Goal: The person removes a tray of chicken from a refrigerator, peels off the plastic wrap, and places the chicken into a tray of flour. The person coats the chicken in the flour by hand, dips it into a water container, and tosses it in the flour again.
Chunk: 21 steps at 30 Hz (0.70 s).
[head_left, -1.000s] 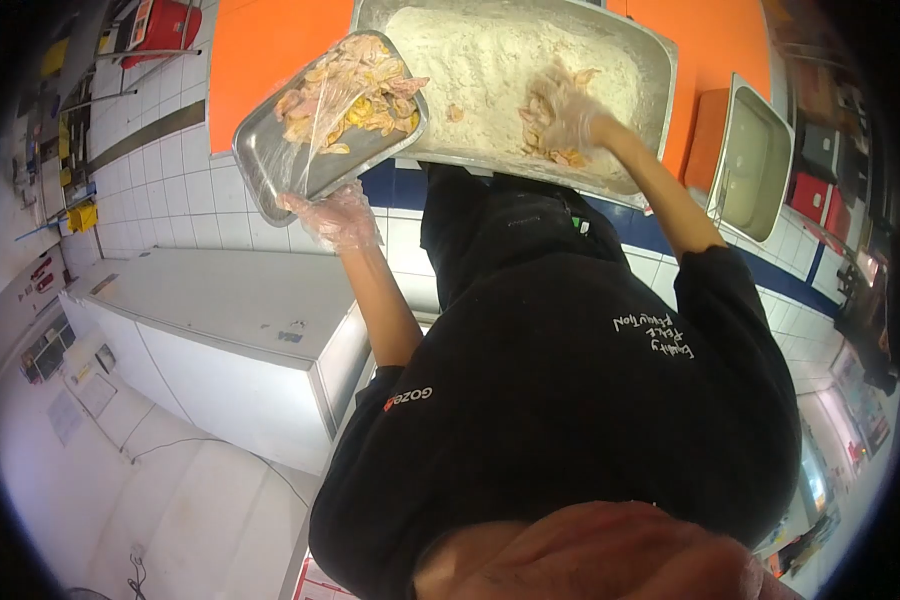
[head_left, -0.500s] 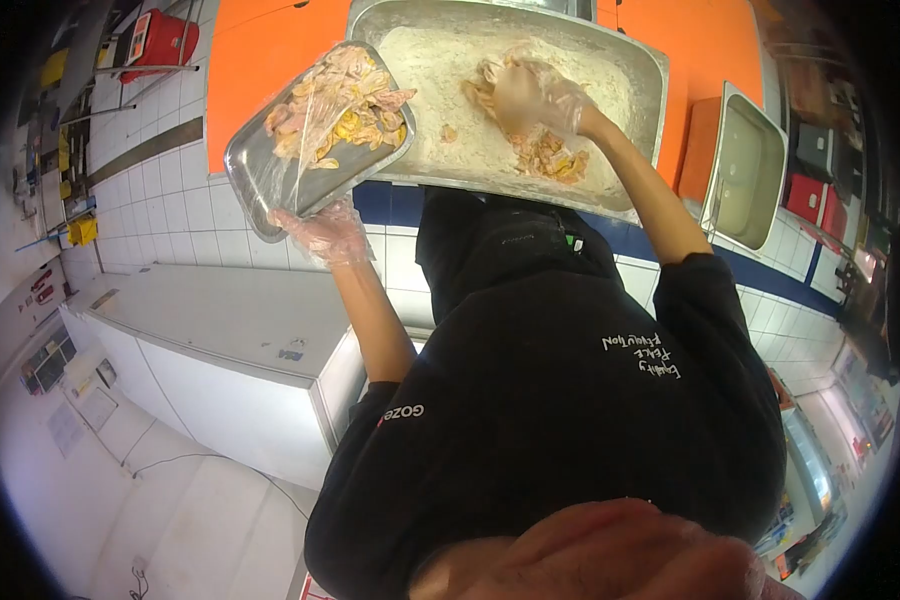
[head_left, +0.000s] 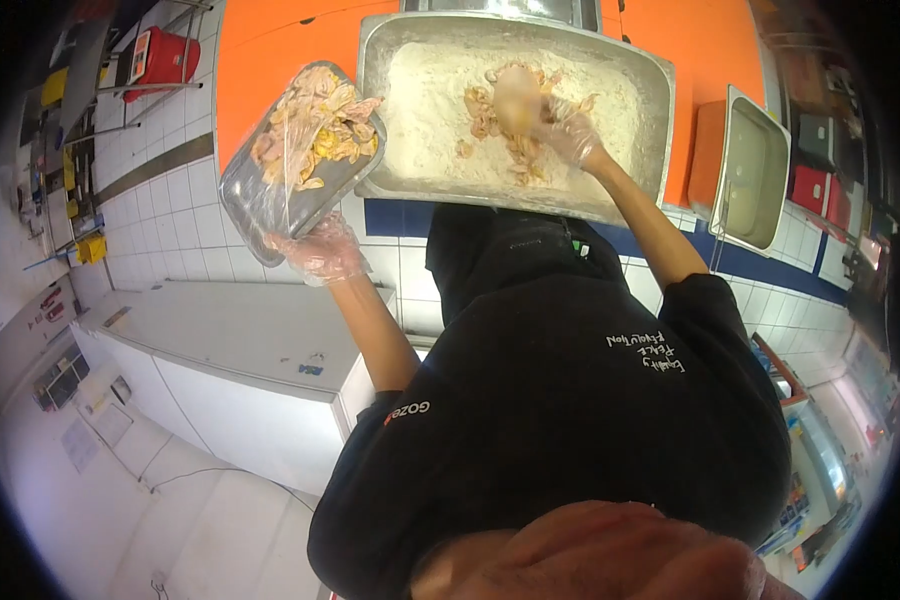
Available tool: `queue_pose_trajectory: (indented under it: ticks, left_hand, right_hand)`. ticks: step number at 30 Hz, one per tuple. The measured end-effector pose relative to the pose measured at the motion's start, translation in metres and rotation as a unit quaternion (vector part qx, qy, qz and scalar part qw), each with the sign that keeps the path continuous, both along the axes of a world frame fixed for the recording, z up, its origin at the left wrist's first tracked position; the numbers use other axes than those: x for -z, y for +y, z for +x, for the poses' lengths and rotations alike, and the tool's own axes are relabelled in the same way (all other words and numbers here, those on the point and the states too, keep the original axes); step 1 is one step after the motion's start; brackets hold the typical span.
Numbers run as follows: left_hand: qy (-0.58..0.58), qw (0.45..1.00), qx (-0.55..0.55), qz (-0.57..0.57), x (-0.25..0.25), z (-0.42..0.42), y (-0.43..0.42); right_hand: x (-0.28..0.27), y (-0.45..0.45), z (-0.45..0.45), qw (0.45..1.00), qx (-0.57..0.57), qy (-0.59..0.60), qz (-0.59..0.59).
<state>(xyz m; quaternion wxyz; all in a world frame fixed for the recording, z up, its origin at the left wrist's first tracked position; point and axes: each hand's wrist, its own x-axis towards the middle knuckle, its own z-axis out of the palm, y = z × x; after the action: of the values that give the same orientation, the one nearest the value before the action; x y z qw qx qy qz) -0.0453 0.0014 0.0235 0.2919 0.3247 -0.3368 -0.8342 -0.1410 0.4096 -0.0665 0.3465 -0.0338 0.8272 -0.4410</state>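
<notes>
My left hand (head_left: 325, 250), in a clear plastic glove, grips the near end of a grey metal tray (head_left: 355, 185). Raw pieces that look like chicken (head_left: 315, 110) lie toward the tray's far end, with clear plastic film across part of it. The tray is tilted beside a large metal basin (head_left: 662, 160) of white flour (head_left: 420, 110). Inside the basin, my gloved right hand (head_left: 568, 135) is among more meat pieces (head_left: 482, 120) lying on the flour. A blur covers part of that spot, hiding the fingers.
An orange worktop (head_left: 270, 40) surrounds the basin. To the right stands an open metal container (head_left: 750, 170). A long white chest (head_left: 230, 330) is at the lower left, and a red box (head_left: 165, 60) at the upper left.
The tray has shifted left and turned more upright in view, away from the basin. My right hand has moved slightly nearer, and the pieces in the flour lie differently around it.
</notes>
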Motion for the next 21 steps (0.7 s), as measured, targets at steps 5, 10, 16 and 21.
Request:
queue_pose_trajectory:
  ticks: [5,10,16,21]
  left_hand:
    - [0.025,0.999,0.008,0.037,0.015,-0.012,-0.007]
    - [0.028,1.0,0.006,0.002,0.001,-0.043,-0.043]
    - [0.018,0.998,0.054,0.015,0.009,-0.098,-0.086]
    - [-0.094,0.995,0.015,-0.036,0.062,-0.128,-0.116]
  right_hand:
    - [-0.007,-0.033,-0.008,0.92,-0.15,0.171,0.318]
    - [0.024,-0.107,-0.009,0.869,-0.097,0.242,0.42]
    - [-0.004,-0.075,-0.07,0.948,-0.082,-0.21,0.225]
    - [-0.004,-0.091,-0.059,0.886,-0.056,0.253,0.384]
